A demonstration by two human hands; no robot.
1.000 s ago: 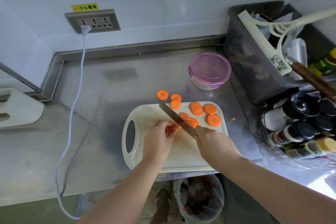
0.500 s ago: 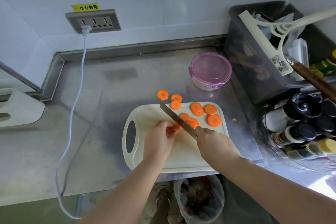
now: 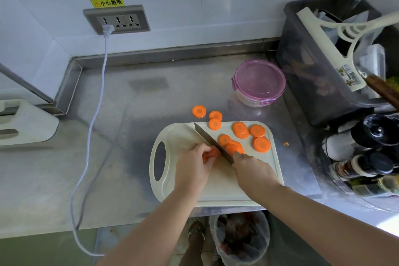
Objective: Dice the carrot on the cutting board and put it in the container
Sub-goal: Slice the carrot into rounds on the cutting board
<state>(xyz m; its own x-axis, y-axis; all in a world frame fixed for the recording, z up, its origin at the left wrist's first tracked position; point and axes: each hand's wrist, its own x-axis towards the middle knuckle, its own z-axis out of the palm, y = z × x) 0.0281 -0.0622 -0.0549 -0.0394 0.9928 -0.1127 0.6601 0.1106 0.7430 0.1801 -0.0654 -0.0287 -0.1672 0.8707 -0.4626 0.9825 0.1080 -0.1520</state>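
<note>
left hand (image 3: pixel 194 166) pinches 1 carrot stub (image 3: pixel 212 153) on the board (image 3: pixel 174 136), right hand (image 3: pixel 252 173) grips 1 knife (image 3: pixel 207 138), blade against the stub, roughly 8 slices (image 3: pixel 261 144) on board right of blade, 2 strays (image 3: pixel 198 111) on counter (image 3: pixel 129 136), 1 lidded container (image 3: pixel 259 80) behind.

The steel counter (image 3: pixel 129 114) carries a white cutting board (image 3: pixel 179 136) at its front edge. From the board, a lidded container (image 3: pixel 259 82) stands at one o'clock, a carrot slice (image 3: pixel 199 111) lies at twelve (just off the board, on bare steel), and a white cord (image 3: pixel 95 114) trails at nine.
</note>
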